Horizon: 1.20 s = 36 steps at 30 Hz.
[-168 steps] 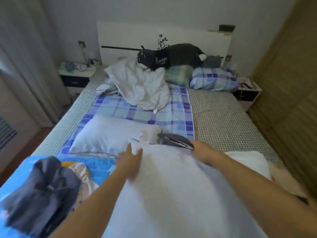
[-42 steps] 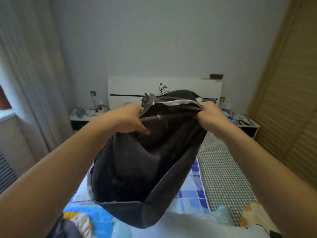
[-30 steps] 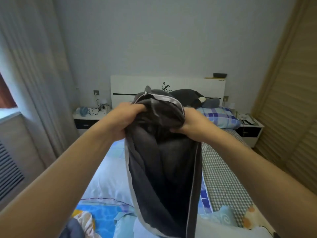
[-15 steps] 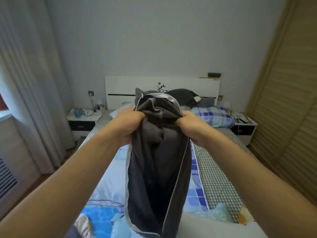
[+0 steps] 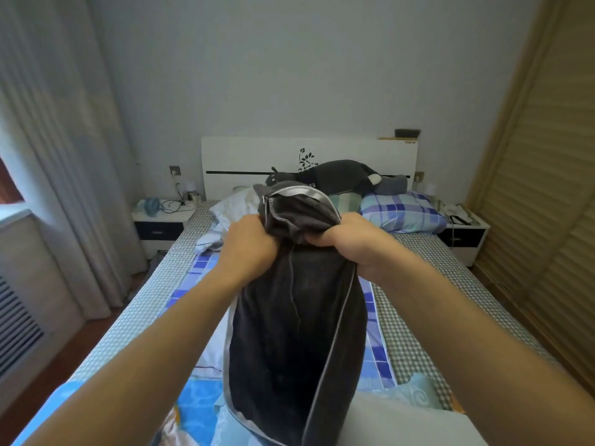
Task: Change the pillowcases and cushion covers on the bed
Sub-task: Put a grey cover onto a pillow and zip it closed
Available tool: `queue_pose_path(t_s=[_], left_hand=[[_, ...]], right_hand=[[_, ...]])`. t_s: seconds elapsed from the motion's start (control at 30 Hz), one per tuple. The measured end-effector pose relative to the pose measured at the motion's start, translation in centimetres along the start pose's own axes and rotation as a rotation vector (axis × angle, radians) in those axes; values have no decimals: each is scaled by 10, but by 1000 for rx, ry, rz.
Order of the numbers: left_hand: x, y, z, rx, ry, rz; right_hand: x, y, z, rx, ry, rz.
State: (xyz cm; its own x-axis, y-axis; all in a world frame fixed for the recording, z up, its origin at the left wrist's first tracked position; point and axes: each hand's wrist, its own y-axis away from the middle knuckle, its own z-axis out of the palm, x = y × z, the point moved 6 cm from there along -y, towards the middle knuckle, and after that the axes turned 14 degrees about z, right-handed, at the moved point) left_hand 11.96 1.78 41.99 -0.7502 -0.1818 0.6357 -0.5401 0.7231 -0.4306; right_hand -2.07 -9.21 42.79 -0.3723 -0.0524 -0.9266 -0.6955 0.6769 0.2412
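Subject: dark grey plush cushion cover w/ pale grey piping [image 5: 289, 342], held upright in the air over the foot end of the bed [image 5: 418, 317], zip mouth uppermost, body hanging down betw. both forearms.

Left hand [image 5: 249, 246]: fingers clenched round the bunched fabric just below the open mouth, left side. Right hand [image 5: 352, 243]: fingers likewise clenched on the fabric, right side. Hands close together, cloth gathered betw. them.

Step in hand, as judged: gathering the cover toward its mouth, prob. ready to feed an insert. White pillow insert [image 5: 412, 423] lies at the near edge, bottom right, part in view only.

Recommended method: keep both grips level so the mouth stays square; bunch fabric down to the closed end so insert corners seat first; keep the zip teeth clear of the plush; don't let the piping twist.

Other items: blue plaid pillow [image 5: 402, 212] at the head end, right; dark grey plush toy animal [image 5: 335, 177] against the white headboard [image 5: 244, 159]; crumpled white bedding [image 5: 231, 209] left of centre.

Markings: toy carries pale lettering, too small to read. Headboard shows a black leaf motif, no text. No legible brand on the cover.
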Motion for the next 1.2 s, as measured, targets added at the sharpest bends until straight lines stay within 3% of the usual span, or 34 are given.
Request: queue_pose_path(t_s=[0.07, 0.13, 0.23, 0.33, 0.47, 0.6, 0.73, 0.83, 0.9, 0.97, 1.03, 1.1, 1.2], left_hand=[[-3, 6, 5, -20, 576, -191], [4, 18, 12, -97, 976, -338], [8, 37, 21, -254, 1215, -439], [-4, 50, 25, -275, 1305, -515], [-24, 56, 21, -293, 1292, -555], [-53, 10, -3, -201, 1101, -540], [-65, -51, -63, -122, 887, -367], [-73, -62, -81, -163, 737, -249], [-95, -49, -63, -207, 679, -255], [-135, -21, -27, -180, 794, -349], [-184, 24, 16, -119, 918, -504], [-232, 77, 49, -36, 793, -656], [-299, 165, 80, 98, 574, -893]], right_hand=[[4, -3, -4, -26, -38, 29], [9, -10, -8, -3, -57, 43], [16, -21, -8, 38, -49, 49], [27, -36, 4, -23, -87, 60], [40, -65, 34, -101, -101, 97], [0, -105, 67, -19, 33, -3], [-80, -138, 84, 42, 20, -202], [-93, -160, 98, 20, 74, -180], [-67, -170, 114, 21, 139, -151], [-10, -184, 137, 6, 252, -61], [68, -190, 164, -113, 381, 70], [154, -188, 184, -194, 600, 224], [272, -155, 199, -128, 921, 405]])
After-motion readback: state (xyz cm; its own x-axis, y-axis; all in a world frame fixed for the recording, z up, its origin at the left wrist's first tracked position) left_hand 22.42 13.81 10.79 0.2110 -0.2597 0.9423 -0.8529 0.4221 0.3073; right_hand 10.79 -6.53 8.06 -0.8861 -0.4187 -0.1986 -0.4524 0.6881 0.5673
